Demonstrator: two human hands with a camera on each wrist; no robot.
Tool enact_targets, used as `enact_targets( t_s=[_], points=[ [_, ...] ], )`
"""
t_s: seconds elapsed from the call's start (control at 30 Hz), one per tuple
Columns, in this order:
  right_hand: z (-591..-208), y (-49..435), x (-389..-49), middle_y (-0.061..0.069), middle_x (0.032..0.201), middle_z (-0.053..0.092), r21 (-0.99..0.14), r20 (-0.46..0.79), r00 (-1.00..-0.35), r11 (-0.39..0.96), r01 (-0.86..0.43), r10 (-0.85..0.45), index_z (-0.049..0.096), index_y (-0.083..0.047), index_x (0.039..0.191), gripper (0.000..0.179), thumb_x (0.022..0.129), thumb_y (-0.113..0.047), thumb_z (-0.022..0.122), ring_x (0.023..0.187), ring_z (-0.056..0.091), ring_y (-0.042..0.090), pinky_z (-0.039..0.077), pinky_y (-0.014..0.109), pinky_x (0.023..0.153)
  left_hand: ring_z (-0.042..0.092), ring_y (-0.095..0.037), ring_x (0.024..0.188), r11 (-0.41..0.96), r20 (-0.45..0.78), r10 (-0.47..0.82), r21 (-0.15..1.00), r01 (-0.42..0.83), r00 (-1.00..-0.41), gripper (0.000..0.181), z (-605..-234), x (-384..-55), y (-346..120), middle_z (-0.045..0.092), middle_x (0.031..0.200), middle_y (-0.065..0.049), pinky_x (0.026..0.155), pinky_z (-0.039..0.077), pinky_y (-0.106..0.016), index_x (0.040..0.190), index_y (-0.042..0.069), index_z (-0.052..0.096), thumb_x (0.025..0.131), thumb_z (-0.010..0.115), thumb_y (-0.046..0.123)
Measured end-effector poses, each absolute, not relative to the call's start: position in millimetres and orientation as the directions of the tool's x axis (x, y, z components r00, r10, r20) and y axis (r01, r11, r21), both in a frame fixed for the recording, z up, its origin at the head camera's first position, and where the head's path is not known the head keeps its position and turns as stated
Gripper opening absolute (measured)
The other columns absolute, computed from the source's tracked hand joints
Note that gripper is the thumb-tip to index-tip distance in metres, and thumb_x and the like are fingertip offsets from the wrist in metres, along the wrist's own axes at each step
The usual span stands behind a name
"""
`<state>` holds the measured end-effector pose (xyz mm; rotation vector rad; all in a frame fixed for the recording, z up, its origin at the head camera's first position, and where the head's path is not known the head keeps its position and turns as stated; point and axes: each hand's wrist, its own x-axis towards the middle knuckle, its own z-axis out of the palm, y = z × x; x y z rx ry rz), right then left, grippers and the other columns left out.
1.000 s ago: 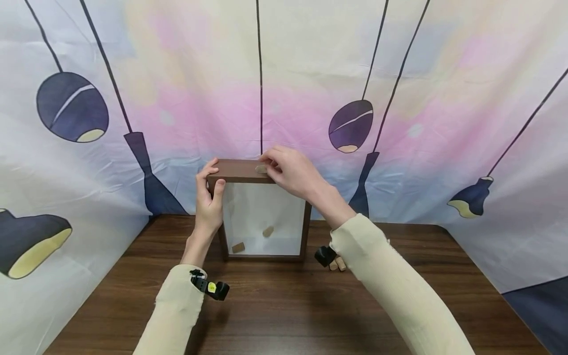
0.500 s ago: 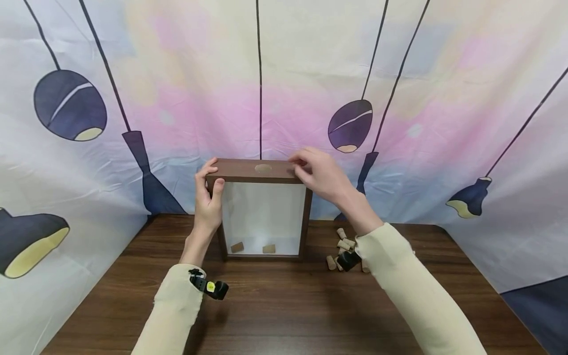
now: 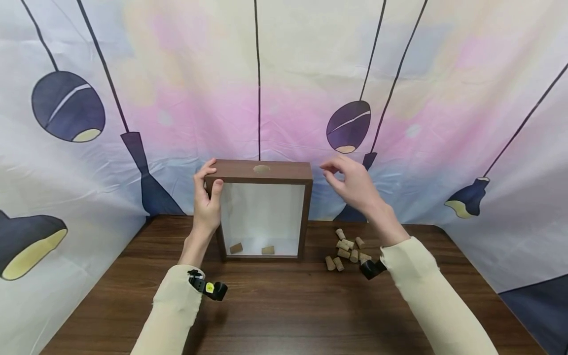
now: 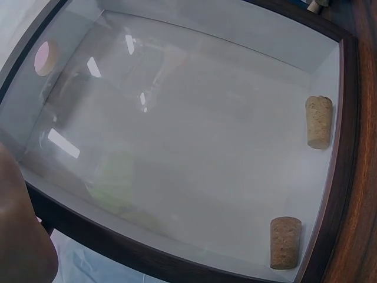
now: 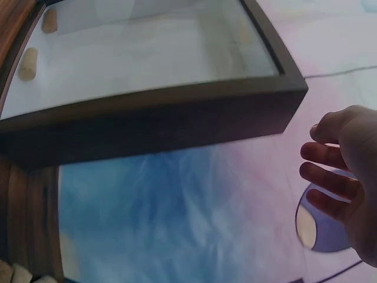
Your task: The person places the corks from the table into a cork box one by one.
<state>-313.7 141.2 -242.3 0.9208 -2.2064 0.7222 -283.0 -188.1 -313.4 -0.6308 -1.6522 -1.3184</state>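
A dark brown wooden shadow box frame [image 3: 264, 170] with a clear front stands upright on the table, a round hole in its top side. Inside, at the bottom, lie two corks, a darker cork [image 4: 285, 243] and a lighter cork [image 4: 318, 122]. My left hand [image 3: 207, 199] grips the box's upper left corner, thumb on the front and fingers over the top and side. To the right of the box, in the air, my right hand [image 3: 352, 185] holds nothing; its fingers are loosely bent and apart from the wood.
Several loose corks [image 3: 343, 254] lie in a pile on the wooden table [image 3: 275, 305], right of the box and below my right forearm. A printed cloth [image 3: 191, 88] with lamp drawings hangs behind the table.
My right hand has moved from the hole in the top toward the right, away from the box. One cork has dropped to the bottom inside. The left hand keeps its grip.
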Motion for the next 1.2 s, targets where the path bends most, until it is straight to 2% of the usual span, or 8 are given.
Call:
enact_targets(
  t_s=[0.27, 0.47, 0.73, 1.03, 1.2],
  points=[
    [-263.2, 163.9, -317.7, 0.01, 0.104, 0.07, -0.293, 0.655, -0.645, 0.655, -0.697, -0.393, 0.072, -0.005, 0.111, 0.018, 0.097, -0.01, 0.064, 0.095, 0.066, 0.024, 0.051, 0.044, 0.087, 0.028, -0.04, 0.145, 0.3, 0.875, -0.144, 0.484, 0.822, -0.462, 0.032, -313.9, -282.8, -188.7, 0.036, 0.149, -0.031, 0.109, 0.026, -0.026, 0.125, -0.013, 0.038, 0.106, 0.046, 0.013],
    [-282.4, 180.9, -322.4, 0.012, 0.104, 0.07, -0.327, 0.596, -0.708, 0.691, -0.644, -0.378, 0.071, -0.003, 0.114, 0.02, 0.097, -0.01, 0.062, 0.091, 0.065, 0.024, 0.051, 0.041, 0.077, 0.029, -0.04, 0.144, 0.307, 0.875, -0.146, 0.483, 0.82, -0.461, 0.033, -313.6, -283.0, -189.0, 0.036, 0.149, -0.031, 0.105, 0.028, -0.024, 0.125, -0.013, 0.038, 0.106, 0.046, 0.013],
    [-310.8, 204.9, -326.9, 0.013, 0.109, 0.069, -0.367, 0.506, -0.786, 0.737, -0.568, -0.354, 0.07, -0.004, 0.116, 0.021, 0.099, -0.014, 0.061, 0.095, 0.064, 0.026, 0.051, 0.046, 0.083, 0.029, -0.04, 0.144, 0.305, 0.88, -0.145, 0.475, 0.826, -0.452, 0.033, -313.5, -283.7, -189.1, 0.037, 0.149, -0.031, 0.109, 0.026, -0.025, 0.124, -0.013, 0.039, 0.106, 0.046, 0.014],
    [-349.7, 230.0, -336.0, 0.012, 0.102, 0.069, -0.33, 0.444, -0.815, 0.778, -0.535, -0.373, 0.07, -0.003, 0.114, 0.021, 0.097, -0.013, 0.063, 0.089, 0.064, 0.024, 0.05, 0.043, 0.079, 0.03, -0.038, 0.144, 0.311, 0.877, -0.141, 0.479, 0.821, -0.459, 0.033, -314.3, -284.0, -188.7, 0.036, 0.149, -0.03, 0.107, 0.028, -0.023, 0.125, -0.012, 0.039, 0.106, 0.046, 0.014],
    [-372.3, 242.1, -340.1, 0.013, 0.103, 0.069, -0.356, 0.403, -0.833, 0.774, -0.523, -0.378, 0.069, 0.0, 0.114, 0.022, 0.096, -0.011, 0.063, 0.09, 0.065, 0.025, 0.052, 0.045, 0.08, 0.029, -0.039, 0.144, 0.309, 0.878, -0.138, 0.478, 0.822, -0.459, 0.032, -313.6, -283.4, -188.1, 0.037, 0.149, -0.03, 0.109, 0.027, -0.025, 0.125, -0.012, 0.039, 0.106, 0.046, 0.012]
  ],
)
